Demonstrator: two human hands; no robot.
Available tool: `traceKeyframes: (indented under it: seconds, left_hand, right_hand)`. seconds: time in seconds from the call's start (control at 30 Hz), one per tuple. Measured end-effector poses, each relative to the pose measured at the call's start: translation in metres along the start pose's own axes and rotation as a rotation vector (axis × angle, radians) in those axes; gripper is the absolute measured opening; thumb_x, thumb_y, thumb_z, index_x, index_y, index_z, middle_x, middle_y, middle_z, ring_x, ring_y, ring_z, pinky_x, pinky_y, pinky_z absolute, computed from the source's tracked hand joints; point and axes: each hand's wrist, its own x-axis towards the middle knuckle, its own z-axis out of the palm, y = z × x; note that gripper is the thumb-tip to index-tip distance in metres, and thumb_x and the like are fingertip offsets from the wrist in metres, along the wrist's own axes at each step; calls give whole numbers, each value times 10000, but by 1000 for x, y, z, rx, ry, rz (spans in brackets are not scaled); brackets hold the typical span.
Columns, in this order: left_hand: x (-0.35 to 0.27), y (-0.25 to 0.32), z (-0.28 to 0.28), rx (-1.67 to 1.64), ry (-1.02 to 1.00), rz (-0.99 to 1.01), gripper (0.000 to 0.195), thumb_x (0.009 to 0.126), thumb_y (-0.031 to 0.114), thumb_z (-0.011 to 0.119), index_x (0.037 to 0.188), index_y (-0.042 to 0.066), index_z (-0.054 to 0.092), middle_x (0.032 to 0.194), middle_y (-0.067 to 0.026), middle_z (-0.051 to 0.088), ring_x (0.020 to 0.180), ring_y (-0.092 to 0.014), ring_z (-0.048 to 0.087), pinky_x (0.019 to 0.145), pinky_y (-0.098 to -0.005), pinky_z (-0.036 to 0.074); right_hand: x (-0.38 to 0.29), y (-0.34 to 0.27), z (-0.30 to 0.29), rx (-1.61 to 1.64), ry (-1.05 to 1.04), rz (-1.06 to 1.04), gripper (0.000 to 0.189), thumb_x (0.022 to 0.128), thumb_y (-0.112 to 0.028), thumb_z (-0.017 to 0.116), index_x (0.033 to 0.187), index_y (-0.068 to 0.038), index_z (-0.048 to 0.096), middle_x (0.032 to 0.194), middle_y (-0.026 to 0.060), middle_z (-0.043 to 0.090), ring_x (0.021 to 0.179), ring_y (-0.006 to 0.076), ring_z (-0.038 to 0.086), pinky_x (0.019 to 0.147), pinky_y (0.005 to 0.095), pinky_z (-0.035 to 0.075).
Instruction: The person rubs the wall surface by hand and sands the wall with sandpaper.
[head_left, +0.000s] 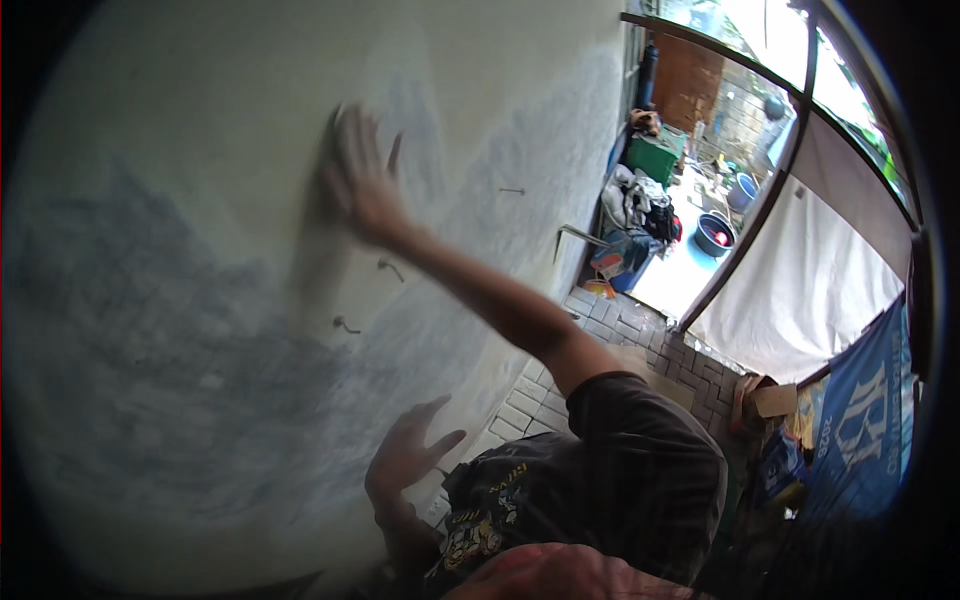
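My right hand (364, 180) is stretched up against a pale wall (262, 135), fingers close together and thumb apart. A thin edge shows by its fingertips, but blur hides whether something lies under the palm. My left hand (409, 457) is low in front of my dark printed T-shirt (525, 487), beside the wall, its fingers apart and nothing seen in it. Grey, cloudy patches (225, 390) cover much of the wall. Below my right hand, two small metal hooks or bent nails (388, 268) stick out of the wall; another nail (512, 190) is to the right.
A metal bracket (581, 236) juts from the wall near its right edge. Grey paving bricks (525, 405) form the floor. Beyond a doorway are a green bin (656, 156), piled cloth (637, 202) and a dark basin (714, 234). A white sheet (802, 285) and blue banner (862, 405) hang at right.
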Motion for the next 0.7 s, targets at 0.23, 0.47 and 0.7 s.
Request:
traceKeyframes:
  seconds: [0.23, 0.47, 0.7]
  left_hand:
    - [-22, -21, 19, 7, 202, -23, 654, 917, 482, 662, 1414, 87, 507, 1355, -193, 572, 1275, -358, 517, 1093, -428, 390]
    - [-38, -19, 42, -130, 119, -106, 670, 926, 504, 642, 1423, 82, 488, 1349, -215, 569, 1257, -373, 531, 1078, -436, 408]
    - [-48, -1, 42, -138, 250, -198, 675, 932, 516, 627, 1425, 76, 486, 1342, -212, 574, 1239, -382, 539, 1065, -445, 420]
  right_hand:
    - [12, -10, 2, 133, 88, 8, 694, 1059, -395, 308, 1583, -6, 73, 1653, 231, 38, 1531, 393, -33, 1173, 597, -91]
    - [33, 12, -3, -45, 144, -136, 673, 1074, -391, 319, 1595, -38, 80, 1662, 202, 34, 1536, 375, 18, 1180, 574, -94]
    - [-16, 5, 19, 83, 119, -103, 686, 1065, -412, 316, 1584, -7, 121, 1651, 218, 102, 1533, 390, 39, 1169, 619, -68]
